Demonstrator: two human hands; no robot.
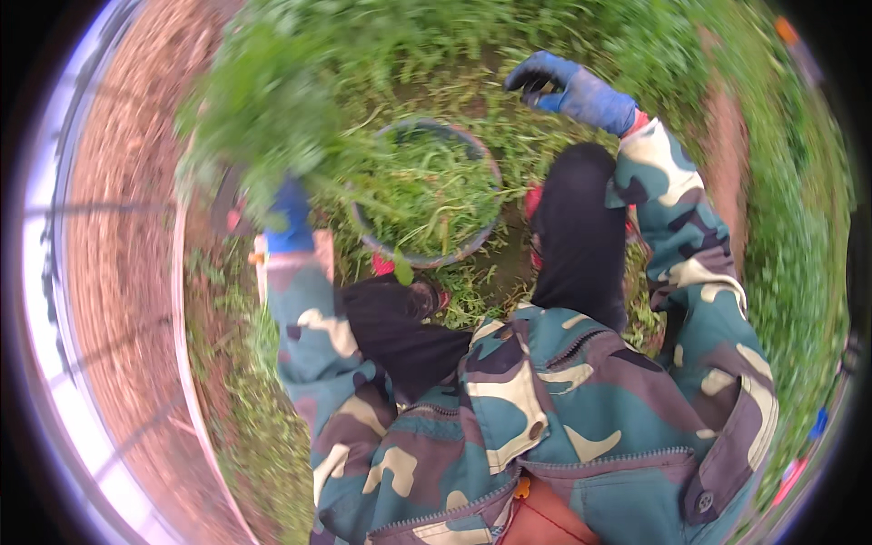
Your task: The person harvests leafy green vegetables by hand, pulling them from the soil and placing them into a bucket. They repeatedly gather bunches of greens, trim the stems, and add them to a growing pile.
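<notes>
My left hand [291, 214], in a blue glove, is raised to the left of a round tub. It grips a large bunch of leafy greens [269, 102], blurred by motion, whose leaves hide part of the fingers. The round tub [492, 170] stands between my legs, heaped with loose green trimmings [436, 197]. Beyond my bent knee my right hand [579, 92] hovers near the standing plants. It wears a blue glove with dark finger parts; the fingers curve apart from the thumb, and I see nothing between them.
Dense green plants [436, 20] grow ahead and along the right. Cut stems and leaves [470, 102] litter the soil around the tub. A pale box-like object [324, 253] sits by my left wrist. Further left, a pale narrow strip [180, 293] borders bare brown soil [129, 272].
</notes>
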